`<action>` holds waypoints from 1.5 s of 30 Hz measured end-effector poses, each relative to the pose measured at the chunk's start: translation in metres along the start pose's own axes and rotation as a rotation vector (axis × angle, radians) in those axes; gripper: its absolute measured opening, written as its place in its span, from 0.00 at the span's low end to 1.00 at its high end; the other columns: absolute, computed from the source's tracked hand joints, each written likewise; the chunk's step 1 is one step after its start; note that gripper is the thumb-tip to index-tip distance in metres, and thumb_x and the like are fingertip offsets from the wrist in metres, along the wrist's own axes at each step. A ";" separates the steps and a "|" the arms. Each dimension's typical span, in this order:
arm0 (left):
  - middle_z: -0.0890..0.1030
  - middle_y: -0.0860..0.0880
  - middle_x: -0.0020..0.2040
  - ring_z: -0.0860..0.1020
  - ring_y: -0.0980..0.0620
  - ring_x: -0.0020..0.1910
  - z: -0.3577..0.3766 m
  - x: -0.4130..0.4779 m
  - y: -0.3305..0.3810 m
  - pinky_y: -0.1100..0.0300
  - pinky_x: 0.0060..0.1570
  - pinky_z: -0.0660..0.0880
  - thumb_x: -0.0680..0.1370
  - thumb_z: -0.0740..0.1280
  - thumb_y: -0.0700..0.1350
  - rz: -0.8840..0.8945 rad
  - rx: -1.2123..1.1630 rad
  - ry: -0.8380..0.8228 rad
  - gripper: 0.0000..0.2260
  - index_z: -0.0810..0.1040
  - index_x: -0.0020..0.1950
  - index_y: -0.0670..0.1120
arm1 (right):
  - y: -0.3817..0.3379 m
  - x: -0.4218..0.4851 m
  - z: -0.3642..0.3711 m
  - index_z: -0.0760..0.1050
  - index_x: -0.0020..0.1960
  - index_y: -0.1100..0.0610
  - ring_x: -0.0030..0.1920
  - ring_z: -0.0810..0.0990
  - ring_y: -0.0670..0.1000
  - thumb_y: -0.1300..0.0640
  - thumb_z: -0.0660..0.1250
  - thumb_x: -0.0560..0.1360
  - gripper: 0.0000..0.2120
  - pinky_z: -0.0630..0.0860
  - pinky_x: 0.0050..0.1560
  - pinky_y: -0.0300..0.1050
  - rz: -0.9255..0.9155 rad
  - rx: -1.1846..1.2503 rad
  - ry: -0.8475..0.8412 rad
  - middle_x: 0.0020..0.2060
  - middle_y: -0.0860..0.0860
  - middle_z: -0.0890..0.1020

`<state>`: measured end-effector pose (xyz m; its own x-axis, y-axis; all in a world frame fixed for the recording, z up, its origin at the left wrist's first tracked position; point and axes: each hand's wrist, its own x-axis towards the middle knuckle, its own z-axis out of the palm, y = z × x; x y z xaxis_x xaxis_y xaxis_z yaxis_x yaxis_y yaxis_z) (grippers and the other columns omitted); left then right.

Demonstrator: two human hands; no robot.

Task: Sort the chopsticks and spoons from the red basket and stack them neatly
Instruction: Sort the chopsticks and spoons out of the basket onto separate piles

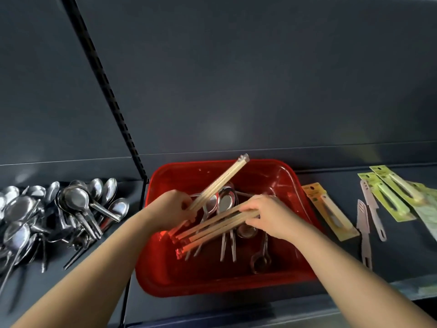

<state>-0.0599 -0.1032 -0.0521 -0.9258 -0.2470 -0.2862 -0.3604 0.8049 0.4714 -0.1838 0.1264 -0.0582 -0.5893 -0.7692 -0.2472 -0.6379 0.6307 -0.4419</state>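
Observation:
A red basket sits on the dark shelf in front of me. Several metal spoons lie inside it. My left hand grips one wrapped bundle of wooden chopsticks that angles up toward the basket's far rim. My right hand holds a second, thicker bundle of chopsticks that slants down to the left over the basket. A pile of sorted metal spoons lies on the shelf to the left of the basket.
Right of the basket lie packaged utensils on yellow and green cards and loose pale plastic knives. A black slotted upright runs up the dark back panel at the left. The shelf's front edge is just below the basket.

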 end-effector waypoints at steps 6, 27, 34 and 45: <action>0.80 0.52 0.36 0.77 0.55 0.33 0.009 0.000 0.008 0.66 0.31 0.71 0.78 0.64 0.43 -0.062 -0.116 0.019 0.04 0.75 0.43 0.46 | 0.001 0.011 0.003 0.79 0.52 0.46 0.53 0.72 0.48 0.54 0.68 0.76 0.07 0.73 0.56 0.51 -0.017 -0.106 -0.073 0.49 0.42 0.73; 0.81 0.52 0.34 0.76 0.59 0.28 -0.001 -0.010 0.025 0.61 0.34 0.75 0.71 0.73 0.41 -0.069 -0.284 -0.018 0.04 0.81 0.41 0.50 | 0.009 -0.002 -0.012 0.79 0.43 0.42 0.37 0.80 0.46 0.54 0.68 0.75 0.07 0.80 0.43 0.49 -0.018 0.043 -0.085 0.39 0.43 0.81; 0.74 0.53 0.29 0.70 0.56 0.27 -0.067 -0.081 0.004 0.61 0.30 0.70 0.74 0.71 0.46 -0.092 -0.490 0.365 0.06 0.78 0.43 0.46 | -0.037 0.006 -0.044 0.80 0.40 0.46 0.34 0.78 0.39 0.62 0.71 0.72 0.10 0.73 0.36 0.35 -0.101 0.253 0.138 0.35 0.43 0.82; 0.72 0.54 0.27 0.68 0.56 0.25 -0.091 -0.230 -0.128 0.58 0.30 0.68 0.76 0.71 0.46 -0.400 -0.572 0.786 0.07 0.76 0.40 0.46 | -0.244 0.044 0.017 0.81 0.44 0.53 0.37 0.80 0.47 0.67 0.71 0.71 0.09 0.79 0.42 0.46 -0.223 0.718 0.108 0.38 0.50 0.85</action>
<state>0.1884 -0.1985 0.0293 -0.4669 -0.8841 0.0176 -0.4666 0.2632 0.8444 -0.0456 -0.0630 0.0247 -0.5531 -0.8329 -0.0163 -0.2904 0.2112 -0.9333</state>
